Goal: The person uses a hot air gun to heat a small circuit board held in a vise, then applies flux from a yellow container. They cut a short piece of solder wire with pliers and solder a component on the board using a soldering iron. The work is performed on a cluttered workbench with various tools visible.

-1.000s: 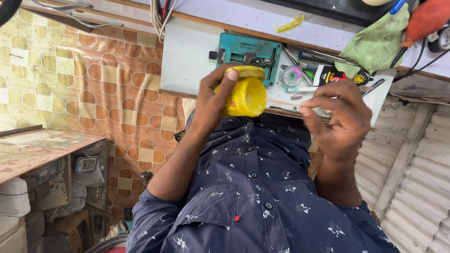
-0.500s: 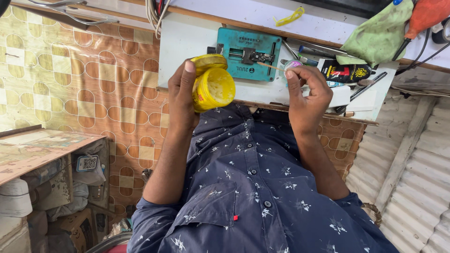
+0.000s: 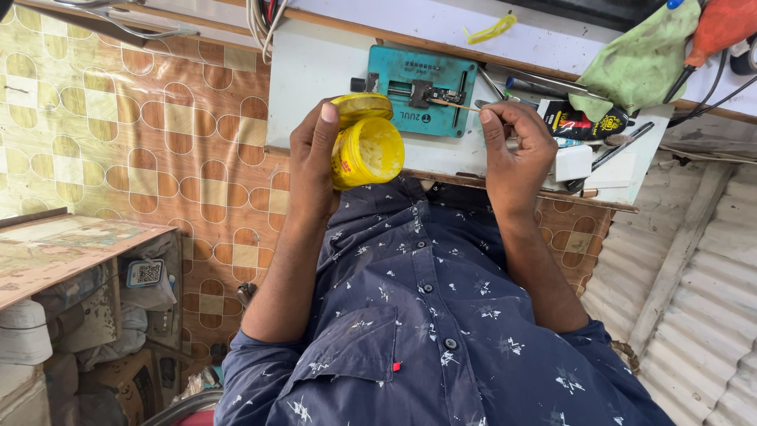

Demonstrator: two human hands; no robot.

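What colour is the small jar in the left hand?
Yellow, inside and out; the jar shows best in the head view, held open in the left hand.

The left hand [image 3: 311,162] covers the far side of the yellow jar [image 3: 364,151]. At two o'clock, the orange cloth [image 3: 721,28] and green rag [image 3: 639,63] are cut by the top edge. The small part clamped in the teal holder [image 3: 422,91] is too small to tell.

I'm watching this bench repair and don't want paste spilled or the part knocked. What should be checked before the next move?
1. Left hand grips the yellow tub firmly: ok.
2. Tub open, lid hinged back: ok.
3. Tub level: not ok, it is tipped on its side, mouth facing the camera.
4. Right hand pinches the thin stick: ok.
5. Stick tip at the small part clamped in the teal holder: ok.
6. Paste on the tip: cannot tell.
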